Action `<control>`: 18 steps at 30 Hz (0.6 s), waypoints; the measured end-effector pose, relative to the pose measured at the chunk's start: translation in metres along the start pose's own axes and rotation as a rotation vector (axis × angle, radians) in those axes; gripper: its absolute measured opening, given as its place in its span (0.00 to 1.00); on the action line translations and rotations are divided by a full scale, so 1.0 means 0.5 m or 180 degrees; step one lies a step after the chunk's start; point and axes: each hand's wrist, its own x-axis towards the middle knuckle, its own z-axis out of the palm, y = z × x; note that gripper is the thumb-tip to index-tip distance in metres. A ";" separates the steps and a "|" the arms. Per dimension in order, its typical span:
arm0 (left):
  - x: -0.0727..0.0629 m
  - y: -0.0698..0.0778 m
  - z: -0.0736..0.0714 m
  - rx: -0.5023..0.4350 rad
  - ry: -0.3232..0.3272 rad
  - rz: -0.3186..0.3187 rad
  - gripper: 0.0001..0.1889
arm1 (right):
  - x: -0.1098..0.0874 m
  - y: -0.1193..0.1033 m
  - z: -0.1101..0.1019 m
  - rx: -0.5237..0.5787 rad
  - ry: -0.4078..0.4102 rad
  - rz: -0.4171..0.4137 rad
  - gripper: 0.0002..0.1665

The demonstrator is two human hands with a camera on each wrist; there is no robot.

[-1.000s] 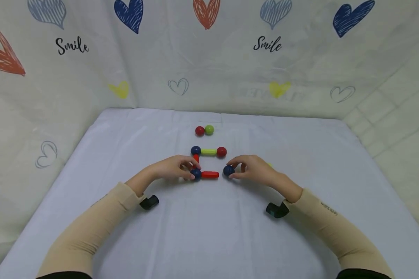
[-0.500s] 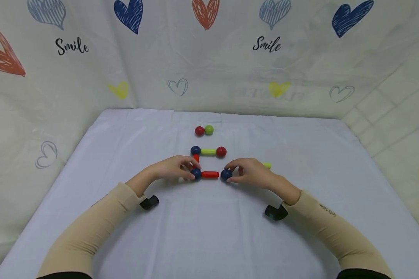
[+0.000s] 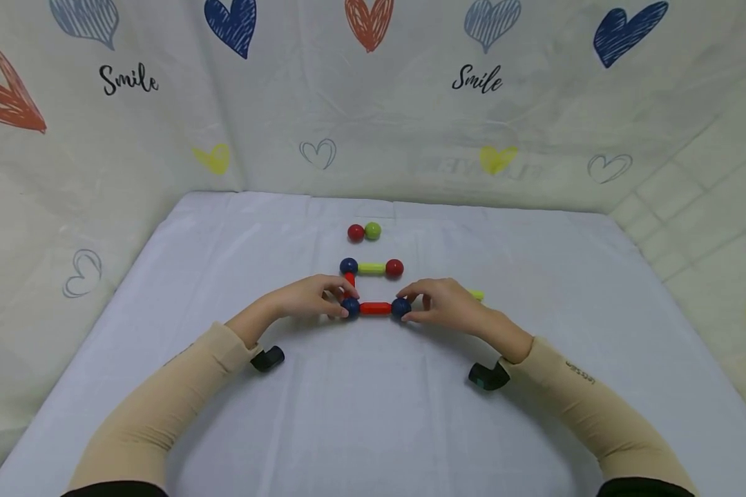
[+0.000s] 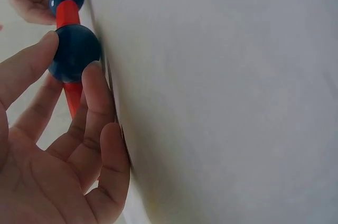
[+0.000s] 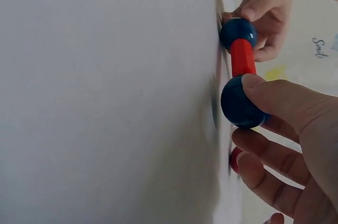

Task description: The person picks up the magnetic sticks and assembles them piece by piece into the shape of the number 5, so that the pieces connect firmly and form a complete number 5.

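My left hand pinches a dark blue ball between thumb and fingers. From that ball a red rod runs right to a second blue ball, which my right hand pinches. Both rod ends meet the balls in the left wrist view, where the gripped blue ball is nearest. Another red rod, partly hidden by my left fingers, leads back to a third blue ball. A yellow-green rod joins that one to a red ball.
Farther back on the white-covered table, a red ball and a green ball sit side by side. A yellow-green stick shows partly behind my right hand. A heart-printed sheet hangs beyond the table.
My right hand has moved left with its blue ball, closing the gap to the red rod's end. My left hand has stayed nearly still on its ball.
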 end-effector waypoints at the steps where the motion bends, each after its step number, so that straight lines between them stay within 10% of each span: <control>1: 0.001 0.000 -0.001 0.0005 0.0001 0.0003 0.18 | -0.001 0.000 -0.001 -0.0013 0.0016 -0.0010 0.23; 18: 0.003 0.000 -0.003 -0.0019 0.0016 -0.0032 0.18 | -0.069 0.073 -0.086 -0.0401 0.0333 0.0419 0.15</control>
